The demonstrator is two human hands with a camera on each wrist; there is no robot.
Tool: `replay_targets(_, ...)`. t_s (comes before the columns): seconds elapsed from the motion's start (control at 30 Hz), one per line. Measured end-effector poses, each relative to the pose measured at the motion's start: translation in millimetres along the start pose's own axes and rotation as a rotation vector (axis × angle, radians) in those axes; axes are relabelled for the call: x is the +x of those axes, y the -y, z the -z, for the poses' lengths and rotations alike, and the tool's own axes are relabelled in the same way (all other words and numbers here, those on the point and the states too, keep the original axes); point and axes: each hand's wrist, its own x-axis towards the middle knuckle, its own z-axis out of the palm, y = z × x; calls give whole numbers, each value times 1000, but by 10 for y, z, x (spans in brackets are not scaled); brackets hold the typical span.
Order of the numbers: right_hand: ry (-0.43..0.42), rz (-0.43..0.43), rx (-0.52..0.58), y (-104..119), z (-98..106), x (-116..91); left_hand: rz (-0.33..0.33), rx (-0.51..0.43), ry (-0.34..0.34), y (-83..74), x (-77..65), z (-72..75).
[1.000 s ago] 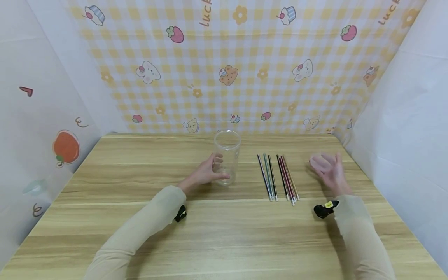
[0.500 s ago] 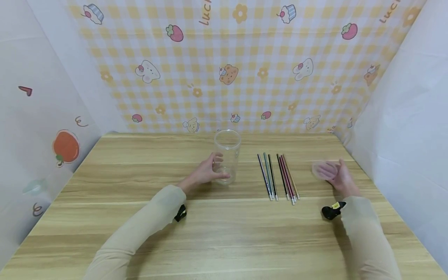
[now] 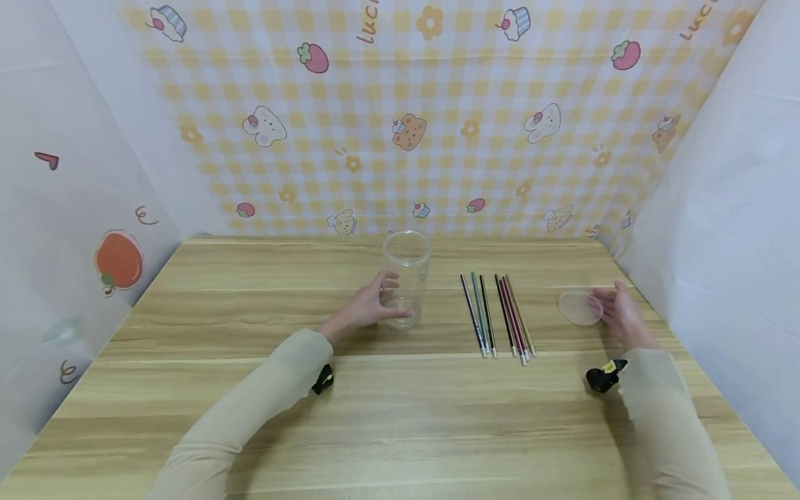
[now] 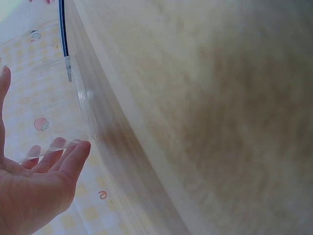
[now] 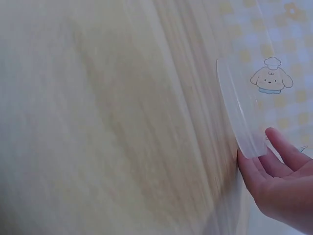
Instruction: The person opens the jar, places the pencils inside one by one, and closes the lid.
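A tall clear jar (image 3: 409,267) stands upright mid-table. My left hand (image 3: 362,307) holds it from the left, low on its side, thumb in front and fingers behind. In the left wrist view that left hand (image 4: 44,188) is spread, with the see-through jar barely showing. A round, clear lid (image 3: 578,307) lies to the right. My right hand (image 3: 620,316) is at its right edge, fingertips overlapping the rim. From the right wrist, the lid (image 5: 237,107) appears edge-on near the table, its end between the thumb and the loose fingers of the right hand (image 5: 283,176).
Between jar and lid lie two groups of pencils, a left group (image 3: 478,316) and a right group (image 3: 514,319), white eraser ends towards me. A checked cloth (image 3: 469,167) hangs at the table's back edge, and a white sheet (image 3: 731,229) runs along the right.
My right hand has brought the lid down and slightly towards me, then moved right, its fingers sliding from beneath the lid to its edge. The left hand and jar have stayed put.
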Motion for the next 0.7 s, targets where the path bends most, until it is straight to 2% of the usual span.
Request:
replay_targets(0.1,-29,12,-41,8,11,-5,-6,-5,-1,46,31,-3)
replay_targets(0.23,-77,27,-108,8,-2,-29,-4,-16,-14,217,130,-26)
replay_targets(0.33,-136,59,-104,8,-42,-53,5,-11,-32,340,202,-46)
replay_targets(0.43,-169,123,-63,15,-105,-60,2,-1,-45,365,217,-56)
replay_targets(0.57,-124,198,41,28,-217,-27,-2,-1,-54,365,218,-59)
replay_targets(0.7,-31,212,62,39,-333,0,1,3,-58,364,211,-58)
